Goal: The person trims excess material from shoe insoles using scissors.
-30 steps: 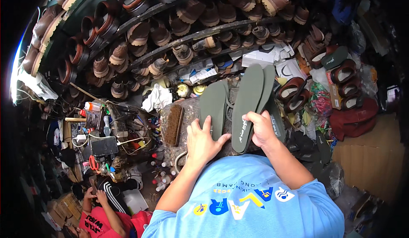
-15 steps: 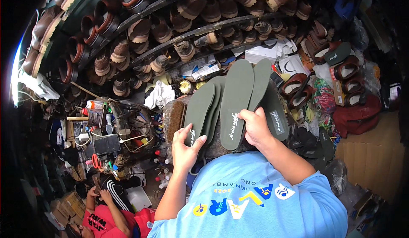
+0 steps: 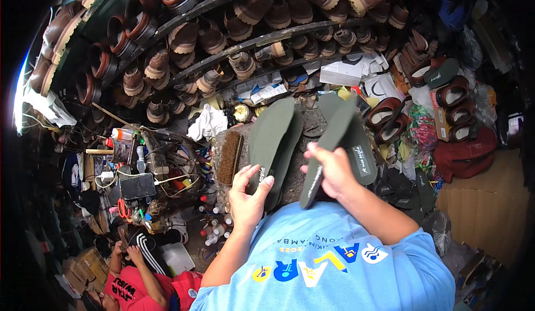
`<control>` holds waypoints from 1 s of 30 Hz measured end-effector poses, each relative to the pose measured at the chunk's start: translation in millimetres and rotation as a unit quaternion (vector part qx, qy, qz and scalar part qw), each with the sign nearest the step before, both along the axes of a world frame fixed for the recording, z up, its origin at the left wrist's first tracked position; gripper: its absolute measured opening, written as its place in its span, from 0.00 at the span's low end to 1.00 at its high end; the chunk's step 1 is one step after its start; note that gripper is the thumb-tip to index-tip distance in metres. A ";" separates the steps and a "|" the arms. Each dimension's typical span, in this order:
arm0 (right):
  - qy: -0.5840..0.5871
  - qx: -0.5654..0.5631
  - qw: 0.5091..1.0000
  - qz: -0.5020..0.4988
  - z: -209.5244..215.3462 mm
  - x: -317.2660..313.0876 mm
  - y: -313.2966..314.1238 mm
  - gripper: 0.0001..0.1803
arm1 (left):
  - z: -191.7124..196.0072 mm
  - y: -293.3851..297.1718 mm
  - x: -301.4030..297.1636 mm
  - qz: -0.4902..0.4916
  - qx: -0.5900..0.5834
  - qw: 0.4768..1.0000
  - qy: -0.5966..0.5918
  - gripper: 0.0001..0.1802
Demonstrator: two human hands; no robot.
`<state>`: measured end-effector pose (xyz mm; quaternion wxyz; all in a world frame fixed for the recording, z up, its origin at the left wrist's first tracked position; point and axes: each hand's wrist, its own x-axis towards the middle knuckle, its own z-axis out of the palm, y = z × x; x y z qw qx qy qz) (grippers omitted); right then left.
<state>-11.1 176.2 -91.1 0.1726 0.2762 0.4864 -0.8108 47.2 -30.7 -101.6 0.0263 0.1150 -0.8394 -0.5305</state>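
Dark green shoe insoles (image 3: 271,138) stand fanned together in my left hand (image 3: 249,197), pinched near their heel ends between thumb and fingers. How many are in that stack is hard to tell. My right hand (image 3: 332,171) grips another green insole (image 3: 340,127) at its heel half, tilted so that it shows partly edge-on. Just right of it, partly behind my hand, a further insole (image 3: 363,152) with a pale script mark leans or lies on the grey stone-like block (image 3: 309,122). A brown bristle brush (image 3: 229,158) rests at the block's left side.
Shelves of brown shoes (image 3: 242,64) curve across the back. Left lies a clutter of tools, cables and a dark device (image 3: 138,186). Several small bottles (image 3: 214,230) stand below. Sandals (image 3: 388,118) and cardboard (image 3: 473,194) lie right. Another person in red (image 3: 139,288) sits lower left.
The insoles in my left hand have risen and shifted right, their faces closer together. In my right hand the insole has turned from face-on to nearly edge-on and dropped slightly.
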 end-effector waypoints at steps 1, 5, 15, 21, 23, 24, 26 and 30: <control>0.009 -0.003 0.999 -0.035 5.3 1.2 13.0 0.12 | -1.7 0.6 2.1 0.016 0.065 0.998 0.001 0.24; 0.028 -0.143 0.989 -0.015 22.2 -4.2 31.3 0.11 | 8.7 6.9 -4.3 0.073 0.265 0.961 -0.020 0.25; 0.020 -0.091 0.993 0.076 -8.8 -7.0 -39.4 0.30 | 22.0 18.2 -9.4 -0.168 -0.150 0.974 0.037 0.40; 0.134 0.007 0.988 0.078 -3.1 2.7 -29.0 0.17 | 14.9 17.4 1.6 -0.139 -0.072 0.982 0.106 0.52; 0.204 0.048 0.975 0.077 9.3 6.6 -29.3 0.26 | 25.1 23.8 2.7 -0.042 0.057 0.992 0.109 0.56; 0.210 0.048 0.973 0.084 21.1 7.8 -33.3 0.26 | 19.0 24.4 0.5 -0.034 0.058 0.991 0.114 0.56; 0.335 0.067 0.936 0.089 41.6 9.9 -39.5 0.37 | 2.8 25.0 -5.7 -0.025 0.211 0.976 0.039 0.56; 0.376 0.116 0.910 0.135 40.1 -4.7 -47.1 0.47 | 56.2 12.9 -17.9 -0.177 0.187 0.965 0.048 0.48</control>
